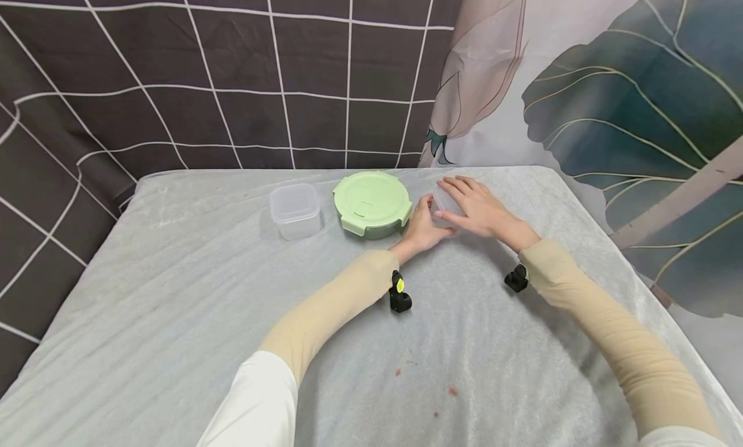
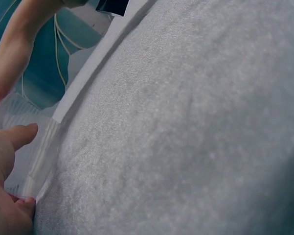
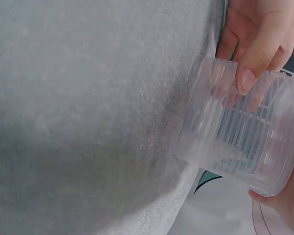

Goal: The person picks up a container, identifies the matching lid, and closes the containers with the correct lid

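A clear plastic container (image 3: 235, 129) with ribbed sides stands at the far right of the table, mostly hidden by the hands in the head view. My left hand (image 1: 426, 228) holds its side, with the thumb (image 3: 254, 63) across the wall in the right wrist view. From above, my right hand (image 1: 478, 208) spans the container's top, fingers at the far rim and thumb at the near one. Just left of my left hand is a round food container with a light green lid (image 1: 373, 198). Further left sits another clear, square lidded container (image 1: 295, 211).
A grey, wrinkled cloth covers the table (image 1: 360, 344), with small reddish stains (image 1: 453, 391) near the front. Behind it hangs a dark grid-patterned curtain (image 1: 232, 66); a leaf-patterned curtain (image 1: 627, 111) is at the right.
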The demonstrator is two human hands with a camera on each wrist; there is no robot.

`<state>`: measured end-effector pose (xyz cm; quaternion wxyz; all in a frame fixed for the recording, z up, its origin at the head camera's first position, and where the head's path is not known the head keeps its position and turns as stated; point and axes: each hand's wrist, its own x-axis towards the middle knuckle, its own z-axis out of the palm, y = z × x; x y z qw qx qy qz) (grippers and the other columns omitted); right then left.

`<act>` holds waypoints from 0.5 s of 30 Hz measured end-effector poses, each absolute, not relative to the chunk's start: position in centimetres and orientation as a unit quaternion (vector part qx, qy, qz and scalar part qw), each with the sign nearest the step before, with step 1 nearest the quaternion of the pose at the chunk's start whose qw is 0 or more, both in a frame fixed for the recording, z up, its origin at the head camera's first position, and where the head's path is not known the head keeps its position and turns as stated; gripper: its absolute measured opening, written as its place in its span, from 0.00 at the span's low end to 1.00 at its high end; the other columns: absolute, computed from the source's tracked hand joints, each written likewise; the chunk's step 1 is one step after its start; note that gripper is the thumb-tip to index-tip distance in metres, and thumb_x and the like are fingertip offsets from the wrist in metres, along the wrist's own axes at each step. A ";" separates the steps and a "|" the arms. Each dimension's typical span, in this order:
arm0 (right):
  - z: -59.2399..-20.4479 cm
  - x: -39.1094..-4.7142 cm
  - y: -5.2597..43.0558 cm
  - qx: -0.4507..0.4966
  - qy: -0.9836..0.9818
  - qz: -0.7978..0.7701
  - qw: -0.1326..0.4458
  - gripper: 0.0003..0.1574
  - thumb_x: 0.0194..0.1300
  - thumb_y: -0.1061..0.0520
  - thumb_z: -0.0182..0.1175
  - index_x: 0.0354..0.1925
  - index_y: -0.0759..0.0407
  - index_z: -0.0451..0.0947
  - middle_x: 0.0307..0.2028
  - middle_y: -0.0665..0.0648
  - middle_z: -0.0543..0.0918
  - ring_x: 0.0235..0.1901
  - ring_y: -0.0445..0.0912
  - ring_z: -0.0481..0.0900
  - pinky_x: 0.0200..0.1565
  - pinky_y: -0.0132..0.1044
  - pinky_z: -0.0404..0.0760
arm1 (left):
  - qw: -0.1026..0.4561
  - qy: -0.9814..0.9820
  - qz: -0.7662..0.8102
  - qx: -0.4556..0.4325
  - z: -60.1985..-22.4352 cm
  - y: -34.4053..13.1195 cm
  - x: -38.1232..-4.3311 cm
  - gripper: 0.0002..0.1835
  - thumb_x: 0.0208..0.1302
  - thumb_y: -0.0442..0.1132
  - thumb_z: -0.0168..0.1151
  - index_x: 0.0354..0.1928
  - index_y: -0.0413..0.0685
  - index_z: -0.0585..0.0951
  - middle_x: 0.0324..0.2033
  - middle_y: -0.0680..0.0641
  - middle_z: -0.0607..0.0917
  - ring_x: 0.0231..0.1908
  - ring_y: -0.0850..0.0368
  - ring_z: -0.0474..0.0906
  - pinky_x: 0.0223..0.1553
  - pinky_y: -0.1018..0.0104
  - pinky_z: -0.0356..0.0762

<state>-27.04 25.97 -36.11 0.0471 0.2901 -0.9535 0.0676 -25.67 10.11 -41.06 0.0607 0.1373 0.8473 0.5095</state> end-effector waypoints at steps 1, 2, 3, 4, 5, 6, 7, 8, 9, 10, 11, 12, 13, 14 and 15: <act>-36.1 -27.0 26.0 0.290 -0.953 0.067 0.046 0.46 0.66 0.36 0.54 0.72 0.60 0.57 0.70 0.65 0.61 0.70 0.63 0.55 0.68 0.63 0.55 | 0.060 0.850 0.505 0.138 -41.1 10.1 -25.6 0.49 0.56 0.45 0.70 0.72 0.40 0.51 0.68 0.41 0.65 0.68 0.50 0.63 0.68 0.60 0.64; -36.1 -27.1 26.0 0.291 -0.953 0.067 0.046 0.46 0.66 0.37 0.54 0.72 0.60 0.56 0.70 0.65 0.61 0.70 0.63 0.55 0.68 0.62 0.56 | 0.057 0.852 0.502 0.137 -41.0 10.1 -25.6 0.49 0.55 0.45 0.71 0.72 0.41 0.51 0.68 0.41 0.65 0.67 0.50 0.64 0.68 0.61 0.65; -36.1 -27.0 26.0 0.291 -0.953 0.067 0.047 0.46 0.66 0.37 0.55 0.72 0.59 0.56 0.70 0.65 0.61 0.70 0.63 0.55 0.68 0.62 0.56 | 0.056 0.853 0.500 0.138 -41.0 10.1 -25.6 0.49 0.55 0.45 0.71 0.72 0.41 0.51 0.68 0.41 0.65 0.67 0.51 0.64 0.68 0.61 0.65; -36.2 -27.1 26.0 0.292 -0.953 0.066 0.048 0.46 0.66 0.37 0.54 0.72 0.60 0.56 0.70 0.65 0.61 0.70 0.63 0.55 0.68 0.62 0.56 | 0.055 0.854 0.498 0.139 -41.0 10.1 -25.6 0.49 0.55 0.45 0.71 0.72 0.40 0.51 0.67 0.41 0.65 0.67 0.51 0.64 0.68 0.61 0.65; -36.2 -27.0 26.0 0.292 -0.953 0.067 0.049 0.46 0.66 0.37 0.55 0.72 0.60 0.57 0.70 0.65 0.61 0.69 0.63 0.55 0.68 0.62 0.56 | 0.054 0.854 0.499 0.140 -41.0 10.1 -25.6 0.49 0.55 0.45 0.71 0.72 0.40 0.52 0.67 0.40 0.66 0.67 0.50 0.64 0.68 0.61 0.65; -36.2 -27.0 26.0 0.293 -0.952 0.067 0.050 0.46 0.66 0.38 0.55 0.72 0.60 0.56 0.70 0.65 0.61 0.69 0.63 0.55 0.68 0.62 0.56 | 0.054 0.853 0.499 0.142 -41.0 10.1 -25.6 0.49 0.55 0.45 0.71 0.72 0.40 0.52 0.67 0.40 0.66 0.67 0.50 0.64 0.68 0.61 0.65; -36.3 -27.0 25.9 0.293 -0.952 0.069 0.051 0.46 0.66 0.38 0.55 0.72 0.60 0.57 0.70 0.65 0.61 0.69 0.63 0.55 0.68 0.63 0.56 | 0.053 0.853 0.499 0.143 -41.0 10.1 -25.6 0.49 0.55 0.45 0.71 0.72 0.40 0.52 0.67 0.40 0.66 0.67 0.50 0.64 0.68 0.61 0.65; -36.3 -27.0 25.9 0.294 -0.952 0.069 0.053 0.46 0.66 0.38 0.54 0.71 0.61 0.56 0.70 0.66 0.61 0.69 0.63 0.55 0.68 0.63 0.56 | 0.053 0.852 0.500 0.144 -41.0 10.1 -25.6 0.49 0.55 0.44 0.71 0.72 0.40 0.52 0.67 0.40 0.66 0.67 0.50 0.64 0.68 0.61 0.65; -36.4 -27.0 25.9 0.294 -0.952 0.069 0.054 0.46 0.67 0.38 0.54 0.71 0.61 0.56 0.70 0.66 0.61 0.69 0.63 0.55 0.68 0.63 0.56 | 0.053 0.852 0.501 0.146 -41.0 10.1 -25.6 0.49 0.55 0.44 0.71 0.72 0.40 0.52 0.67 0.40 0.65 0.67 0.50 0.64 0.68 0.60 0.65; -36.4 -27.0 25.9 0.295 -0.951 0.070 0.055 0.46 0.67 0.38 0.54 0.71 0.61 0.56 0.70 0.66 0.61 0.69 0.64 0.55 0.68 0.63 0.56 | 0.053 0.851 0.501 0.147 -41.0 10.1 -25.6 0.49 0.55 0.44 0.71 0.72 0.40 0.52 0.67 0.40 0.65 0.67 0.50 0.63 0.68 0.60 0.65; -36.4 -26.9 25.9 0.295 -0.951 0.071 0.056 0.45 0.67 0.38 0.54 0.71 0.61 0.56 0.70 0.66 0.61 0.69 0.64 0.55 0.68 0.63 0.56 | 0.053 0.851 0.501 0.147 -41.0 10.0 -25.6 0.50 0.55 0.44 0.71 0.72 0.40 0.52 0.68 0.40 0.65 0.67 0.50 0.63 0.68 0.60 0.65; -36.4 -26.9 25.9 0.295 -0.951 0.072 0.056 0.45 0.67 0.38 0.54 0.71 0.62 0.56 0.70 0.66 0.61 0.69 0.64 0.55 0.68 0.63 0.55 | 0.053 0.851 0.501 0.147 -41.0 10.0 -25.6 0.50 0.55 0.44 0.71 0.72 0.40 0.52 0.68 0.40 0.65 0.68 0.50 0.63 0.68 0.60 0.65; -36.5 -26.9 25.8 0.294 -0.952 0.071 0.056 0.45 0.67 0.38 0.53 0.71 0.61 0.56 0.70 0.65 0.61 0.69 0.63 0.54 0.68 0.62 0.55 | 0.053 0.852 0.500 0.147 -41.0 10.0 -25.6 0.49 0.55 0.44 0.71 0.72 0.40 0.52 0.68 0.40 0.65 0.68 0.50 0.63 0.68 0.60 0.64; -36.5 -26.9 25.8 0.293 -0.952 0.070 0.054 0.45 0.67 0.38 0.53 0.71 0.61 0.56 0.70 0.65 0.61 0.70 0.63 0.54 0.68 0.62 0.55 | 0.054 0.852 0.500 0.146 -41.0 10.0 -25.6 0.50 0.55 0.44 0.71 0.72 0.40 0.52 0.68 0.40 0.65 0.68 0.50 0.63 0.68 0.60 0.64; -36.4 -26.9 25.8 0.292 -0.953 0.069 0.052 0.45 0.68 0.38 0.53 0.72 0.61 0.56 0.70 0.65 0.61 0.70 0.63 0.54 0.68 0.62 0.55 | 0.055 0.853 0.499 0.146 -41.0 10.0 -25.6 0.50 0.55 0.45 0.71 0.72 0.40 0.52 0.68 0.40 0.65 0.68 0.50 0.62 0.68 0.60 0.64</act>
